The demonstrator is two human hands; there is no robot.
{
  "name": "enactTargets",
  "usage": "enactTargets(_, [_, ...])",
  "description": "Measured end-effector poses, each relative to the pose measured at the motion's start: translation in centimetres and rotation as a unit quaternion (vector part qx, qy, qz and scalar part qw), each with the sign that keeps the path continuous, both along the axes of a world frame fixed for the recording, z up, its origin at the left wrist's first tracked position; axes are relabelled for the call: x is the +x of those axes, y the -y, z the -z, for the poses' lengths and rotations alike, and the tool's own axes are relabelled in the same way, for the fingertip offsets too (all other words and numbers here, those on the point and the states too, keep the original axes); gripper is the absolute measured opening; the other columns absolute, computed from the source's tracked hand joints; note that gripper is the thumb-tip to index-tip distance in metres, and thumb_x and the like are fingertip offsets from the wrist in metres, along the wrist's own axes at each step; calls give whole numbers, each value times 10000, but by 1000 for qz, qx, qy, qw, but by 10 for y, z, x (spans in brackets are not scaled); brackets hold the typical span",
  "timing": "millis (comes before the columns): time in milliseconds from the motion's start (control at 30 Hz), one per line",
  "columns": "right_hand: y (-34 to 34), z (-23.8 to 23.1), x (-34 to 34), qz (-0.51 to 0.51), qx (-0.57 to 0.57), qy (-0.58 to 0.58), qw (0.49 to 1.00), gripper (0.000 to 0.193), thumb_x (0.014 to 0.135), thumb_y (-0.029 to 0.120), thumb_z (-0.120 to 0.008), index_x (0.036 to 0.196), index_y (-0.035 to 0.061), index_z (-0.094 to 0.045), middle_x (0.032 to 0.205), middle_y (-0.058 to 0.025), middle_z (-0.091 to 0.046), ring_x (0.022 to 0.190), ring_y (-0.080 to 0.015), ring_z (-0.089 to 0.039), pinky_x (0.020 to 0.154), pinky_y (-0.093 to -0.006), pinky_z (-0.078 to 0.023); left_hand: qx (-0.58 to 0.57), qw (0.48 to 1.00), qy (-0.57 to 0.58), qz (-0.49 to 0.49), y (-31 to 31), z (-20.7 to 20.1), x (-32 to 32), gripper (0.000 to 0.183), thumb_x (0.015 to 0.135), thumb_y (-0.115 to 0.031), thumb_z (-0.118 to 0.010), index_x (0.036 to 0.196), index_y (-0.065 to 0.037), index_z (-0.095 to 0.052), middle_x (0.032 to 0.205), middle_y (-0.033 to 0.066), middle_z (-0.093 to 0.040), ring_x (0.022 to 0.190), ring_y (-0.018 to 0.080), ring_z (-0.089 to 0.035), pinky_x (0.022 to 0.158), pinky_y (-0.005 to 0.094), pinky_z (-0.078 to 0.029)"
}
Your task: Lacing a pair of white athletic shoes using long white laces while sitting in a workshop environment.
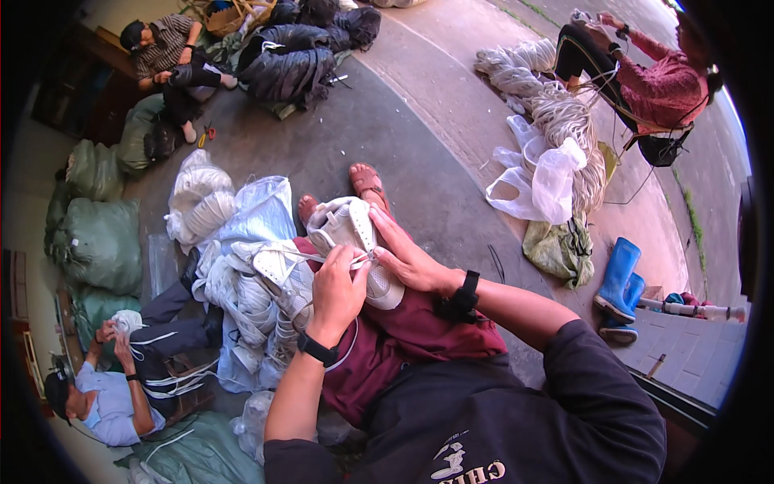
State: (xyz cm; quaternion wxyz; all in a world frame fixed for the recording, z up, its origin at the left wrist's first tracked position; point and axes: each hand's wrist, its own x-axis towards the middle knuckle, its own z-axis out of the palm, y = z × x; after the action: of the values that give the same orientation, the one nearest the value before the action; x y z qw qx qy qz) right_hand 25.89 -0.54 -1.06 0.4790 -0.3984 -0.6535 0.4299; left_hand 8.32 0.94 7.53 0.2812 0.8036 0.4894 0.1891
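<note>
A white shoe upper point(342, 226) with rows of eyelets rests on my lap over the maroon trousers. My right hand point(415, 262) lies along its right side, fingers extended, with the thumb pressing near the eyelets. At its left edge, my left hand point(337, 292) is closed in a pinch on a white shoelace point(305, 255), fingertips close to my right thumb. Just left of that hand sits another white upper point(282, 264), at the edge of a heap of similar uppers point(235, 278). My left fingers partly hide where the lace meets the shoe.
Light-blue plastic sacking point(262, 211) lies beside the heap. Three people work nearby: lower left point(113, 407), upper left point(169, 52) and upper right point(665, 85). Bundled white laces point(564, 121), white plastic bags point(548, 181), blue boots point(619, 278) and green sacks point(105, 246) surround me.
</note>
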Motion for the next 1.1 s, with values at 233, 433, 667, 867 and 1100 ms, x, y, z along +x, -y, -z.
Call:
enactTargets(233, [-38, -19, -3, 66, -79, 123, 987, 892, 889, 459, -685, 1495, -57, -281, 1508, -341, -295, 1417, -437, -329, 1161, -446, -293, 18, 998, 41, -50, 10, 6, 3, 191, 850, -73, -701, 1011, -3, -624, 965, 153, -616, 899, 357, -642, 780, 426, -510])
enactTargets(433, [-57, -61, 9, -1, -80, 216, 973, 838, 794, 355, -755, 1426, -49, -382, 1071, -343, -633, 976, -469, -648, 865, -465, -514, -46, 994, 83, -61, 4, 10, 0, 171, 841, -89, -717, 964, 9, -650, 970, 153, -622, 896, 359, -639, 791, 417, -508])
enactTargets(667, [-49, -63, -7, 28, -40, 170, 984, 811, 693, 233, -741, 1400, -35, -448, 1232, -287, -566, 1122, -471, -557, 984, -470, -455, -28, 998, 51, -27, -2, 6, -9, 194, 852, -117, -716, 987, 8, -655, 980, 158, -626, 913, 365, -640, 797, 436, -504])
enactTargets(867, [-43, -53, -24, 98, 48, 162, 981, 795, 707, 204, -714, 1433, 24, -443, 1397, -321, -464, 1265, -489, -478, 1081, -491, -394, -64, 997, 48, -23, -5, -2, -15, 224, 850, -120, -726, 1013, 13, -648, 994, 174, -626, 917, 362, -646, 806, 436, -512])
enactTargets(1100, [-34, -76, -37, 79, 25, 148, 985, 804, 690, 90, -670, 1460, 98, -439, 1506, -281, -363, 1377, -438, -390, 1152, -474, -327, -93, 993, 78, 14, -13, -7, -30, 279, 835, -102, -729, 1052, 31, -616, 1024, 191, -623, 941, 361, -649, 814, 431, -521])
